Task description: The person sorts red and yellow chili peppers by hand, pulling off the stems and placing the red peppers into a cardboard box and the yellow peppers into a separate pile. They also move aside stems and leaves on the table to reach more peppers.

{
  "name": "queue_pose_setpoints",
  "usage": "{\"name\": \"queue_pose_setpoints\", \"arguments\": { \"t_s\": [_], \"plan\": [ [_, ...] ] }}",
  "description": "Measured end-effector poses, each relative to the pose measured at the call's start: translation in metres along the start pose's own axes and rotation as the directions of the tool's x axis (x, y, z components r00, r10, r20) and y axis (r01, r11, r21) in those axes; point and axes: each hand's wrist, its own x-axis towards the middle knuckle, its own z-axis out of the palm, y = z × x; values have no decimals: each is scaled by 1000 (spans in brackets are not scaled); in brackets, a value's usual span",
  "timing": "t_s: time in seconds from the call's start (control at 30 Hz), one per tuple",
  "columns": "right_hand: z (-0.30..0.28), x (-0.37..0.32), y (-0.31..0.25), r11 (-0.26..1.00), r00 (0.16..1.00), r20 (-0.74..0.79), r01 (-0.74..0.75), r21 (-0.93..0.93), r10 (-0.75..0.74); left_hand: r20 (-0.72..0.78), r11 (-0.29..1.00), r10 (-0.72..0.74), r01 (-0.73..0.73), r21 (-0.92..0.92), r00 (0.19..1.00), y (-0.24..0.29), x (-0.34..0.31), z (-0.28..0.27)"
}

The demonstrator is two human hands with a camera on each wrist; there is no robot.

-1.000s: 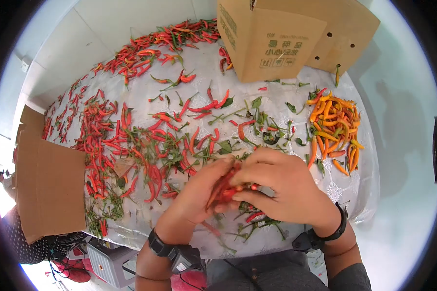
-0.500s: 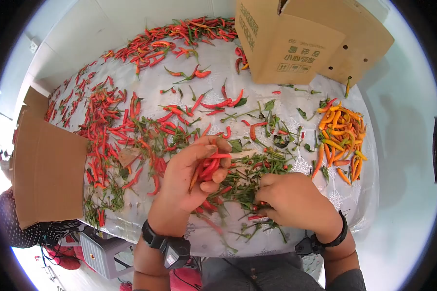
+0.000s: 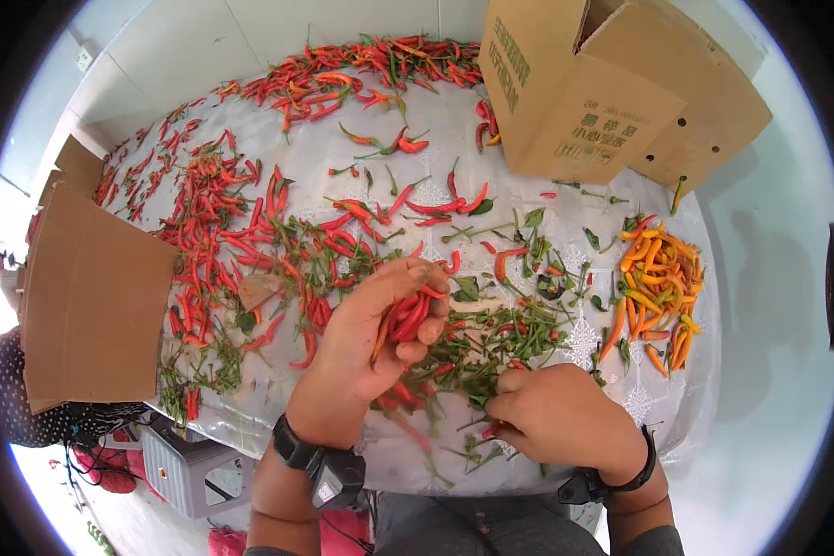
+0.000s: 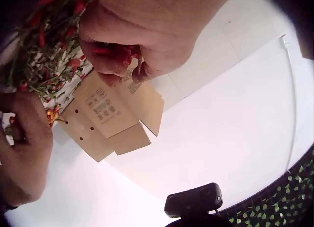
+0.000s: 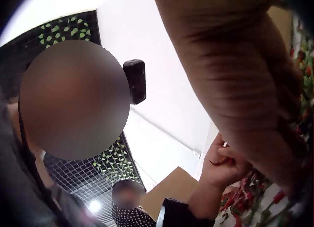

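Drawn apart since the earliest head frame, where the two met over the red chillies, the hands now work separately: the left hand [image 3: 361, 320] keeps its bundle raised, while the right hand [image 3: 565, 412] has come down to the front of the worktop [image 3: 537, 477]. Compared with the frame before, the right hand sits a little lower beside the greenery, and the whole head view has shifted slightly.

Largest is the worktop, covered in a pale, patterned sheet. A printed cardboard box [image 3: 588, 111] stands at its far right, and a second cardboard box [image 3: 102, 301] is at the left edge. Red chillies lie heaped along the far edge and scattered across the left side; a compact pile of orange chillies [image 3: 658, 292] lies to the right. Green stems and leaves [image 3: 505, 334] spread between the hands.

The left fingers curl round a small bunch of red chillies [image 3: 408, 318]; these are slim, glossy and bright to deep red, with one browner, orange-tinged pod at the near side. The right fingers are bent and drawn together at the stems. A bit of red [image 3: 491, 432] shows at their tips; whether it is pinched cannot be told.
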Motion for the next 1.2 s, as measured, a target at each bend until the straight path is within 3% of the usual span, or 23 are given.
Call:
{"name": "queue_pose_setpoints", "arguments": {
  "t_s": [0.1,0.2,0.23,0.33,0.47,0.5,0.6,0.67,0.73,0.87,1.07,1.17,1.2],
  "plan": [
    [-7,-2,9,994,992,-128,28,107,-15,-30,998,-43,44,34,999,-2,2,0],
    [-21,-2,14,925,921,-355,-15,380,161,-17,989,-106,107,98,994,-8,2,1],
    [-32,-3,10,889,909,-327,-91,449,259,-12,982,-133,134,134,991,-10,3,3],
    [-31,0,2,834,825,-465,-13,552,321,24,954,-208,197,225,978,-21,4,8],
    [-15,14,3,905,758,-630,132,404,171,64,941,-292,275,198,954,-30,1,17],
    [-13,12,7,896,780,-599,119,428,183,70,941,-305,290,174,950,-29,1,18],
    [-15,10,18,571,794,-496,239,786,351,184,959,-278,260,115,943,-26,2,11],
    [-22,5,19,169,871,-324,280,945,368,213,970,-241,228,83,947,-23,1,8],
    [-23,4,24,-215,930,-188,263,941,315,156,979,-204,198,54,966,-20,0,10],
    [-22,8,22,-73,922,-238,272,959,305,99,978,-193,200,-64,976,-19,1,3],
    [-19,11,16,70,839,-253,251,965,481,129,970,-182,200,-138,975,-19,1,4],
    [-13,8,18,264,802,-316,204,943,508,108,978,-193,200,-58,975,-18,-1,9],
    [-11,9,17,411,761,-394,184,893,515,125,978,-194,202,-54,973,-18,-1,10]
  ]
}}
